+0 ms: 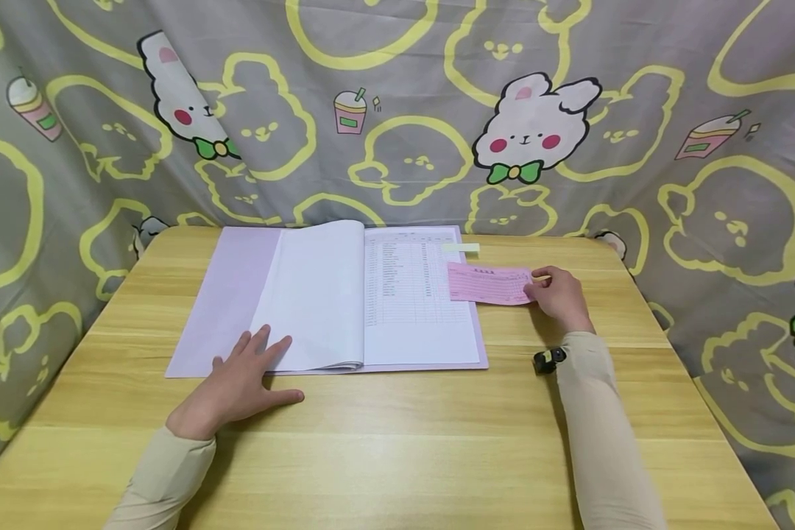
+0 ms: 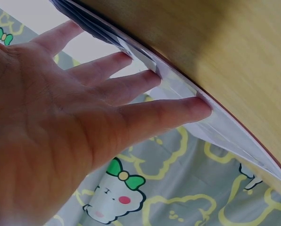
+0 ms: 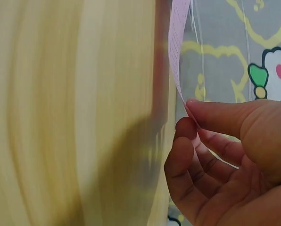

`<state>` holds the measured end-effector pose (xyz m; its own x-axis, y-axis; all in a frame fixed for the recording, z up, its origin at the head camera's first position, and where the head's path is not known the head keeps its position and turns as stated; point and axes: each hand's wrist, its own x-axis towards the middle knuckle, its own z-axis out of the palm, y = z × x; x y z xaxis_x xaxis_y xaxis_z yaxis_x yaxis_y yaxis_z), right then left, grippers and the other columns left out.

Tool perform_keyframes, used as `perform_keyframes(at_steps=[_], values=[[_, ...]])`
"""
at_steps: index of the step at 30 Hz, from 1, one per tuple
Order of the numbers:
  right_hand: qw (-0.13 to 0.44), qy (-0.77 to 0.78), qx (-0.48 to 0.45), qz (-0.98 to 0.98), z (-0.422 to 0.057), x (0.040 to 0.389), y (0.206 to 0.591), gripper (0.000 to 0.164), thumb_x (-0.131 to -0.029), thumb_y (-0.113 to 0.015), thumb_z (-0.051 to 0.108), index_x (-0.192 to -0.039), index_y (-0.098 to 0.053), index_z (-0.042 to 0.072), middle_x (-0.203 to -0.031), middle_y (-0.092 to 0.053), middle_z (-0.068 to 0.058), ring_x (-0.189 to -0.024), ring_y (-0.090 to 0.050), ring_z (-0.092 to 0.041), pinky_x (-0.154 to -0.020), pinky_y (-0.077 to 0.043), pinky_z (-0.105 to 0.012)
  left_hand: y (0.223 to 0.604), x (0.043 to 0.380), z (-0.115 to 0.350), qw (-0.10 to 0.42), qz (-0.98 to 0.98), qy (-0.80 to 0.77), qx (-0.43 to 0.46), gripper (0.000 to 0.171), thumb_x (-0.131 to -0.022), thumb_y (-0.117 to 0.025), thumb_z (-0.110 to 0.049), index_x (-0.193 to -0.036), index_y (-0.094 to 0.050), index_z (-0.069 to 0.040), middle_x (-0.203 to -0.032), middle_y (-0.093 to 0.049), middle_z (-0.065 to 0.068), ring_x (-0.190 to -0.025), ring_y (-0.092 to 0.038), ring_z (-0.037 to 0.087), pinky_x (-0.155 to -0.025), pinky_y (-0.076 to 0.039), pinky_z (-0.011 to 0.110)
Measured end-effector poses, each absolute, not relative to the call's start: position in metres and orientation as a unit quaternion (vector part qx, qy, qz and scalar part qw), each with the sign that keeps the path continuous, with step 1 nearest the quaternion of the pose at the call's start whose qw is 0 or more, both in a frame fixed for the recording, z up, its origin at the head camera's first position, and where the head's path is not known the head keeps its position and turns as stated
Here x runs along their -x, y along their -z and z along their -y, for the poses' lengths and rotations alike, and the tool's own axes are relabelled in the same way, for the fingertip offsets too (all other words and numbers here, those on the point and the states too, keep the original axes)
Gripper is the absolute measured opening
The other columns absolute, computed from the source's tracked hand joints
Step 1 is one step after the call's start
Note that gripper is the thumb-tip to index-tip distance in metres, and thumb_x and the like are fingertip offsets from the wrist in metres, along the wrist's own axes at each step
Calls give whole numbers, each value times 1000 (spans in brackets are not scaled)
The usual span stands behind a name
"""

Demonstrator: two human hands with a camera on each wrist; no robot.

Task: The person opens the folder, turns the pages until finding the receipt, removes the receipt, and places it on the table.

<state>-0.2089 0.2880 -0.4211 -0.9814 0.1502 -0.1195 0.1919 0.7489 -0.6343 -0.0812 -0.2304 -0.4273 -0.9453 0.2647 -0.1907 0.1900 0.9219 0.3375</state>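
Note:
A pink printed slip (image 1: 486, 285) is pinched at its right end between the thumb and fingers of my right hand (image 1: 562, 298). Its left end lies over the right page (image 1: 417, 342) of an open lilac folder (image 1: 238, 272). In the right wrist view the slip (image 3: 178, 47) bends upward from the fingertips, off the wood. My left hand (image 1: 241, 379) rests with spread fingers on the lower left of the folder, at the turned white pages (image 1: 318, 294). In the left wrist view the fingers of the left hand (image 2: 88, 103) lie straight along the folder's edge.
A pale green sticky tab (image 1: 460, 248) sticks out past the folder's right edge, above the slip. The wooden table (image 1: 384, 449) carries the folder near its back edge. A patterned grey curtain (image 1: 411, 96) hangs behind and at both sides. A small black device (image 1: 548, 360) sits at the right wrist.

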Motion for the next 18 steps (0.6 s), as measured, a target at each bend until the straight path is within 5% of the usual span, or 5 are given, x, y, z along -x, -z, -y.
perform_keyframes(at_steps=[11, 18], values=[[13, 336, -86, -938, -316, 206, 414, 45, -97, -64, 13, -134, -56, -10, -113, -67, -30, -76, -70, -26, -61, -50, -24, 427, 82, 229, 115, -973, -161, -120, 103, -77, -75, -71, -156, -44, -12, -162, -26, 32, -145, -21, 63, -94, -21, 91], [21, 320, -99, -942, -327, 206, 416, 45, -98, -65, 16, -135, -55, -10, -112, -65, -29, -71, -63, -16, -62, -48, -26, 427, 82, 229, 113, -973, -160, -121, 102, -77, -75, -71, -155, -45, -12, -162, -26, 32, -145, -21, 63, -94, -21, 91]])
